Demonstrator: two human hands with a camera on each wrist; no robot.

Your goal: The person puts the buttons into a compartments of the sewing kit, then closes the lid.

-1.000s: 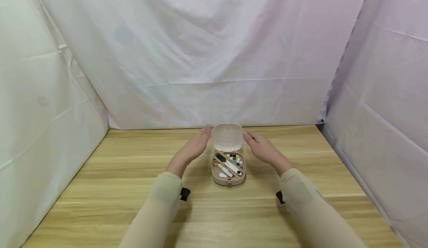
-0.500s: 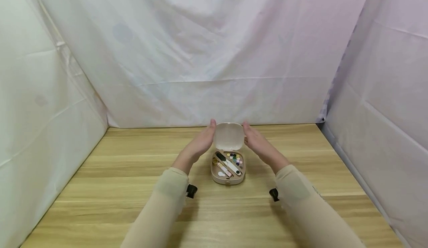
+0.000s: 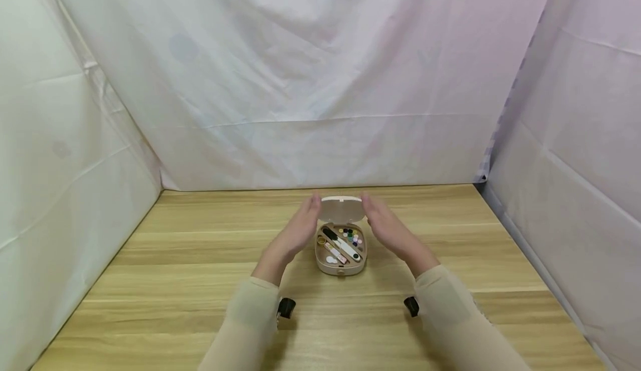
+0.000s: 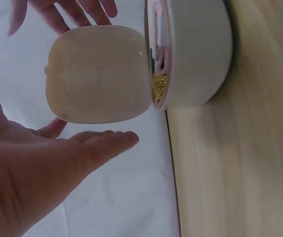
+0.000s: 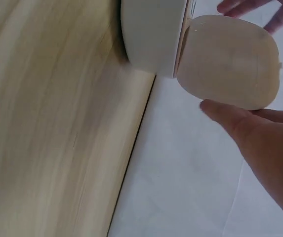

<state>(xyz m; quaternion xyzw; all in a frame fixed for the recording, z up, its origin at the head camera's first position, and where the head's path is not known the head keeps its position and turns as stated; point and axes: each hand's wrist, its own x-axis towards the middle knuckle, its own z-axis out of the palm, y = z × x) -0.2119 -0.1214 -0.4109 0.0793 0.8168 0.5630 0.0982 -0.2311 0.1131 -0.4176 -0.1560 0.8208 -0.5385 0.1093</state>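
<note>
A small cream sewing box [image 3: 341, 270] stands on the table with its lid [image 3: 342, 212] raised and tilted partway forward. Inside lie a white-handled tool with a black end [image 3: 345, 246], a gold thimble-like ring [image 3: 321, 241], a patterned strip [image 3: 335, 253], white discs [image 3: 331, 260] and several coloured buttons [image 3: 350, 235]. My left hand [image 3: 300, 226] is at the lid's left edge, fingers fairly straight. On the opposite edge, my right hand [image 3: 388, 226] has its fingers extended along the lid. The wrist views show fingertips of both hands at the lid's rim.
The wooden table [image 3: 190, 282] runs back to a white cloth [image 3: 310, 82], with more cloth hanging at the left [image 3: 60, 154] and right [image 3: 576, 154]. A black wrist-worn piece [image 3: 286, 307] hangs under the left forearm, and a black one [image 3: 412, 306] under the right.
The lid has tipped forward from nearly upright, its top edge now lower. Both hands closed in on its sides, then came down and slightly toward me with it.
</note>
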